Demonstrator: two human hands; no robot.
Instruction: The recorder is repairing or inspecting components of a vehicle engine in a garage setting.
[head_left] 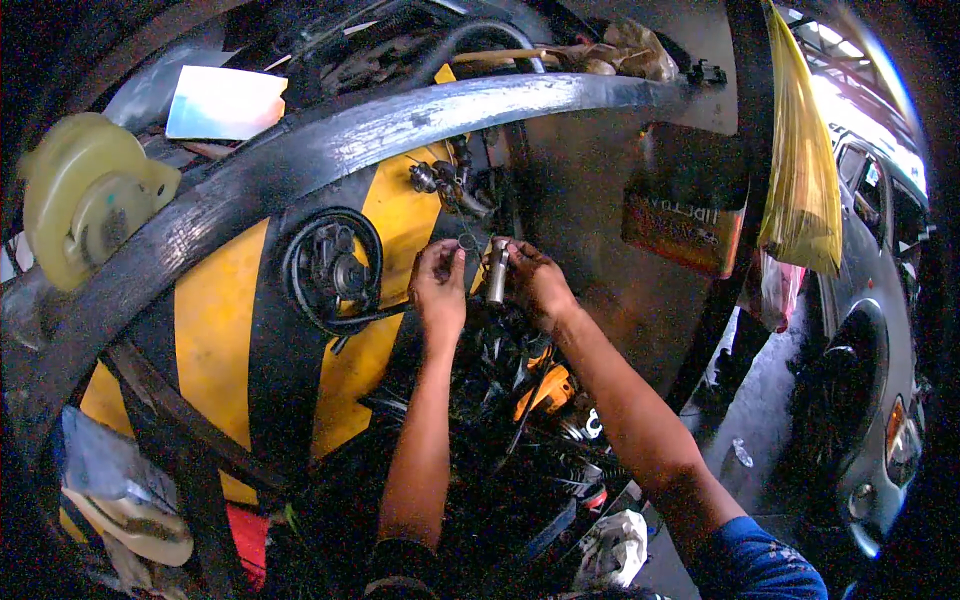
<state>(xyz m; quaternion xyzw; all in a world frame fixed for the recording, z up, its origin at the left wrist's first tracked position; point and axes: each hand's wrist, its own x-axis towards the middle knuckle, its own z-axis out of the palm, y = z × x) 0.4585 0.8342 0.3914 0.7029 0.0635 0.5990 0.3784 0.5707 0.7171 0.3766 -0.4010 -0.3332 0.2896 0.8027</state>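
Observation:
My left hand (438, 285) pinches a small, thin wire ring (468, 242) at the middle of the view. Just to its right, my right hand (530, 280) grips an upright silver metal cylinder (497, 275) by its upper part. Behind my hands, a black fitting with short tubes (424, 178) lies on a yellow and black striped panel (215, 330). A coiled black hose around a dark metal part (335, 270) sits left of my left hand. Below my hands is a dark jumble with an orange part (548, 390).
A long curved dark bar (330, 130) spans the top. A translucent yellowish container (85, 200), white card (225, 100) and hanging yellow bag (800, 150) surround the work area. A dark metal panel (590, 190) stands behind; a grey car (870, 350) is at the right.

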